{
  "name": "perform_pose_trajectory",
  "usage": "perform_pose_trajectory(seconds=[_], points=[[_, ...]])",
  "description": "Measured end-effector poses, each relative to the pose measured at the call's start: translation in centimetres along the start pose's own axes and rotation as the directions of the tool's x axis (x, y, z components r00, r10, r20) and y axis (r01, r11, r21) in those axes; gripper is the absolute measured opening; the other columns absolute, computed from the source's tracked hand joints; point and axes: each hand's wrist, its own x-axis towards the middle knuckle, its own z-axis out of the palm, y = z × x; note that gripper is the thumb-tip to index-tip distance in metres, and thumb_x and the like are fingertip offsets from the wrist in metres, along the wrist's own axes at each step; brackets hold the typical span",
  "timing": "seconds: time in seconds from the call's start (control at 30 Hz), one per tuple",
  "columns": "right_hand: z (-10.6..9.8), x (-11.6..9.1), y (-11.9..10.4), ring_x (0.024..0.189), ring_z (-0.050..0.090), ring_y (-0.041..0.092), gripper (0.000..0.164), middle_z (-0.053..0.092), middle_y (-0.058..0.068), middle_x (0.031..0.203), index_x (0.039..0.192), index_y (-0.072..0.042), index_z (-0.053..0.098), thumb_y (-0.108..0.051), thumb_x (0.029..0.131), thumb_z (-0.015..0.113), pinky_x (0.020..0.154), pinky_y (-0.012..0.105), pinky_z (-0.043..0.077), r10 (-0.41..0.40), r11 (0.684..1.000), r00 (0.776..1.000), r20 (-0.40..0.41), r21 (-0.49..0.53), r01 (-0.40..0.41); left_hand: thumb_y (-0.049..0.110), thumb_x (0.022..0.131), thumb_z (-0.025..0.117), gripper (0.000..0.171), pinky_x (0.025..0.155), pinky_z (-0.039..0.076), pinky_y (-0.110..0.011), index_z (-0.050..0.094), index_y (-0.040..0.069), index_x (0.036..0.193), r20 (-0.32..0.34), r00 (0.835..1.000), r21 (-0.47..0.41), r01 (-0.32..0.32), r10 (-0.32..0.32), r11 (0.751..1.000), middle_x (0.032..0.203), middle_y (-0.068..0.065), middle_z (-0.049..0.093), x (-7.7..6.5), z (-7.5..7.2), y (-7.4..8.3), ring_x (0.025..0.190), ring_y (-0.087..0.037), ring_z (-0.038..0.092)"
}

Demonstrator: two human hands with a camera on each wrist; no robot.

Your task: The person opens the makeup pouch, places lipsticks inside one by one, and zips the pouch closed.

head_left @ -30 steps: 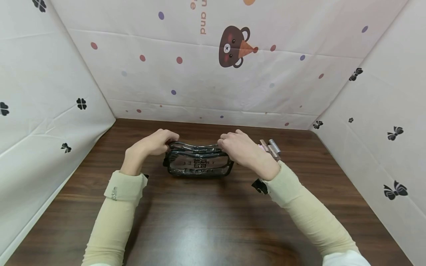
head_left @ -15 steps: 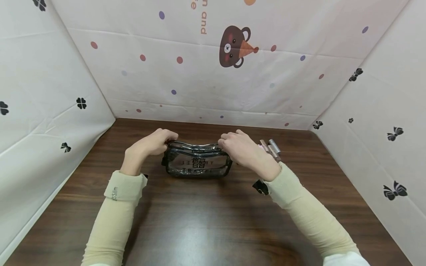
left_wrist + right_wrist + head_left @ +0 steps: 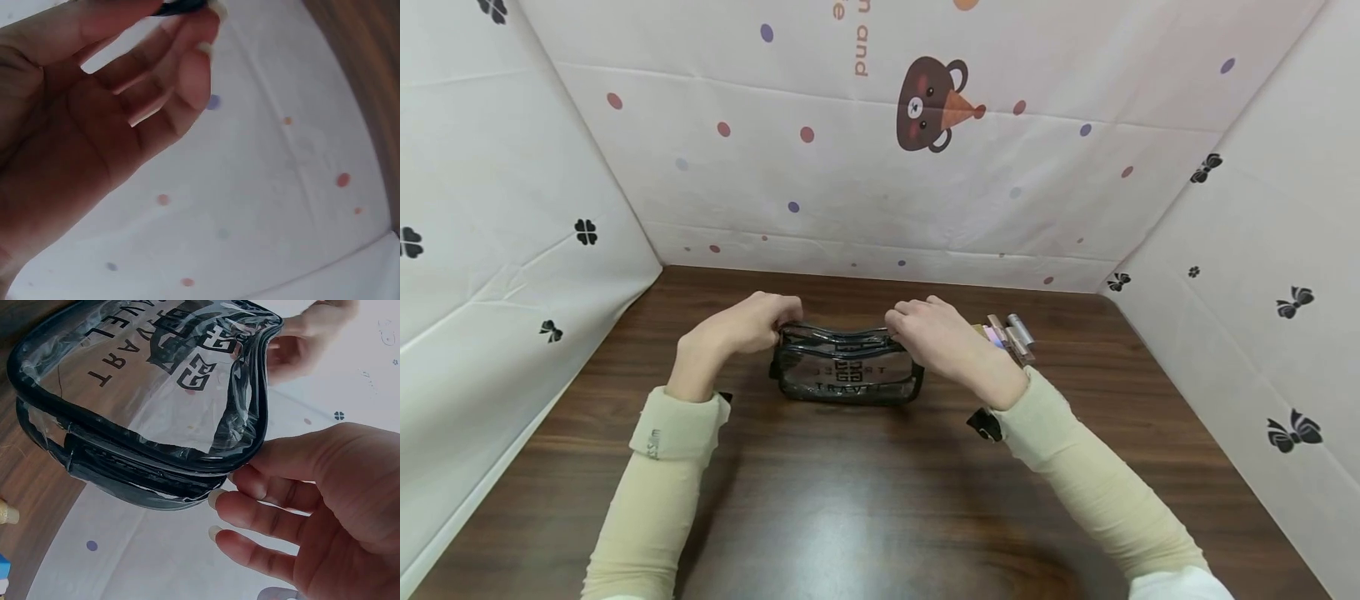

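A clear travel pouch (image 3: 850, 375) with black trim and the word TRAVEL stands upright on the table. My left hand (image 3: 737, 327) pinches its upper left corner; in the left wrist view, thumb and index of that hand (image 3: 94, 119) meet on a bit of dark trim, with the other fingers bent below. At the upper right corner, my right hand (image 3: 943, 340) pinches the edge. Up close in the right wrist view, the thumb and forefinger of the right hand (image 3: 312, 506) hold the black piping, and the pouch (image 3: 137, 447) has nothing plainly visible inside.
Several small cosmetic tubes (image 3: 1017, 333) lie just beyond my right hand, partly hidden by it. White printed sheets (image 3: 850, 183) enclose the back and both sides of the dark wooden table (image 3: 842, 500).
My right hand has shifted slightly left, and more of the small tubes beside it shows. The pouch's top edge has flexed a little; both hands keep their hold.
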Motion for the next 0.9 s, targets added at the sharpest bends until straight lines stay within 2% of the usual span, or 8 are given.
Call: perform_pose_trajectory(seconds=[0.13,0.2,0.3,0.43,0.53,0.63,0.73,0.9], points=[[-0.1,0.0,0.2,0.070,0.055,0.014,0.012,0.062,-0.002,0.078,0.084,-0.014,0.062,-0.012,0.095,0.060,0.065,0.031,0.038,0.011,1.000,1.000,0.019,0.009,-0.012,-0.001,0.090,0.056,0.018,0.084,0.047,-0.041,0.060,0.008,0.104,-0.075,0.993,-0.018,-0.089,0.088,0.996,0.100,-0.009,0.061,0.6,0.1,2.4,0.093,-0.024,0.057],[-0.2,0.1,0.3,0.071,0.057,0.014,0.009,0.063,-0.002,0.080,0.085,-0.015,0.063,-0.012,0.094,0.062,0.066,0.032,0.040,0.012,1.000,0.999,0.034,0.023,-0.012,0.010,0.094,0.059,0.006,0.084,0.045,-0.040,0.061,0.011,0.100,-0.065,0.986,-0.024,-0.153,0.151,0.988,0.100,-0.007,0.060,1.1,0.5,3.5,0.092,-0.023,0.055],[-0.3,0.4,0.3,0.071,0.056,0.013,0.009,0.062,-0.003,0.081,0.085,-0.015,0.063,-0.010,0.092,0.063,0.069,0.032,0.043,0.001,0.997,0.998,0.063,0.083,-0.006,0.019,0.097,0.059,0.008,0.085,0.043,-0.041,0.065,0.014,0.096,-0.008,0.979,-0.013,-0.203,0.203,0.979,0.100,-0.004,0.059,1.7,1.4,4.5,0.094,-0.022,0.053],[-0.3,0.8,0.5,0.068,0.050,0.011,0.013,0.058,-0.004,0.081,0.083,-0.016,0.061,-0.006,0.091,0.062,0.066,0.029,0.043,-0.015,0.977,0.994,0.108,0.211,-0.008,0.020,0.097,0.058,0.014,0.087,0.045,-0.039,0.071,0.015,0.095,0.048,0.976,-0.004,-0.212,0.212,0.977,0.100,-0.002,0.062,2.2,2.5,4.6,0.095,-0.020,0.055],[-0.3,1.0,0.7,0.068,0.047,0.010,0.016,0.053,-0.005,0.078,0.081,-0.016,0.059,-0.004,0.090,0.062,0.064,0.027,0.041,-0.019,0.960,0.990,0.142,0.278,-0.021,0.019,0.098,0.057,0.016,0.080,0.046,-0.034,0.071,0.014,0.091,0.062,0.973,-0.022,-0.220,0.221,0.975,0.090,0.000,0.060,2.5,3.0,4.6,0.085,-0.016,0.053],[-0.5,1.1,0.9,0.070,0.045,0.010,0.017,0.050,-0.005,0.076,0.080,-0.018,0.058,-0.005,0.090,0.063,0.064,0.027,0.039,-0.024,0.951,0.985,0.171,0.307,-0.030,0.022,0.099,0.055,0.025,0.073,0.040,-0.031,0.068,0.010,0.082,0.065,0.969,-0.046,-0.234,0.237,0.971,0.077,0.000,0.053,2.8,3.3,4.7,0.074,-0.014,0.047],[-0.7,1.2,0.9,0.070,0.045,0.011,0.017,0.050,-0.005,0.076,0.081,-0.018,0.057,-0.006,0.092,0.062,0.065,0.028,0.038,-0.028,0.955,0.983,0.182,0.296,-0.028,0.025,0.100,0.053,0.030,0.070,0.036,-0.030,0.063,0.008,0.077,0.066,0.965,-0.057,-0.249,0.252,0.967,0.071,0.001,0.047,3.1,3.5,4.6,0.069,-0.014,0.042],[-0.8,0.7,0.8,0.071,0.049,0.012,0.011,0.054,-0.005,0.080,0.085,-0.019,0.059,-0.013,0.094,0.062,0.068,0.030,0.038,-0.021,0.986,0.986,0.167,0.166,-0.007,0.023,0.099,0.055,0.023,0.070,0.036,-0.030,0.060,0.014,0.079,0.060,0.966,-0.040,-0.248,0.250,0.968,0.077,0.000,0.052,3.2,3.6,4.3,0.070,-0.014,0.043]])
